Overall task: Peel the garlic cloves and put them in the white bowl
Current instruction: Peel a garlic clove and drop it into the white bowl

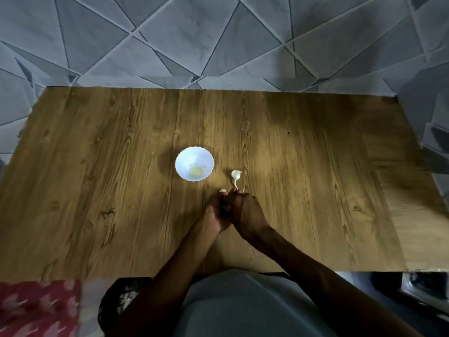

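Forearms reach in over the near edge of the table (pixel 97 190), and the left hand (pixel 215 216) and right hand (pixel 247 211) meet knuckle to knuckle low over the wood, fingers curled in toward each other. Judging by that, the step in hand is stripping the skin from one clove. A pale clove (pixel 222 190) peeps out past the left fingertips. Whether it is pinched or merely lies on the table I cannot tell, and the backs of the hands hide what either hand has hold of. To do this well, I would steady the clove with one hand, nick its root end with the other thumbnail and pull the skin off in strips. Pressure should be light so the flesh is not bruised, and working low means a slip costs little. Just beyond the right fingertips lies the garlic (pixel 235 175), its stem pointing back at the hands; how many cloves it holds is too small to read. Farther off and to the left stands the bowl (pixel 185 155), near enough for a short reach. Yellowish bits lie in its bottom, likely peeled cloves, but they cannot be counted. A dark spot between the hands is unreadable, and blur softens the table's right side.
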### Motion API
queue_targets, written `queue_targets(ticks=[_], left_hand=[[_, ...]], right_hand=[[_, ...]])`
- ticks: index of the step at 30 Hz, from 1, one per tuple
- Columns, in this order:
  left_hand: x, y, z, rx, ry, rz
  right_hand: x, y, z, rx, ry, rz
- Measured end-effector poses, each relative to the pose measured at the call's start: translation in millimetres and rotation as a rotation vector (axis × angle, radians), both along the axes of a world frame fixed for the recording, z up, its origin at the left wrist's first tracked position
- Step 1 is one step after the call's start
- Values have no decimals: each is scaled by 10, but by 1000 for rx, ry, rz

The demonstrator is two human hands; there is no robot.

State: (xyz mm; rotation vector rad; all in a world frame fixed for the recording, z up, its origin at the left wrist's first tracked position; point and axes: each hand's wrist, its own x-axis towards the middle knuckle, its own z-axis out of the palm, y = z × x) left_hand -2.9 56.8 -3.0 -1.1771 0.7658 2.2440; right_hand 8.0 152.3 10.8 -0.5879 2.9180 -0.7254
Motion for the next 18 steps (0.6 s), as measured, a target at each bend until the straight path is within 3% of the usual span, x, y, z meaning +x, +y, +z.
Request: queue_targets(ticks=[7,9,13,18], left_hand=[[-70,-52,-58,19,-41,128],[-49,-99,-42,32,-34,162],[-32,-207,-27,-51,-33,168],[40,-272,-41,-60,-44,212]], right_hand=[[-226,255,20,-467,-54,-402],[-388,425,-102,-344,-106,-410],[-426,539,-364,-58,-212,-230],[-352,445,-491,92,-89,-129]])
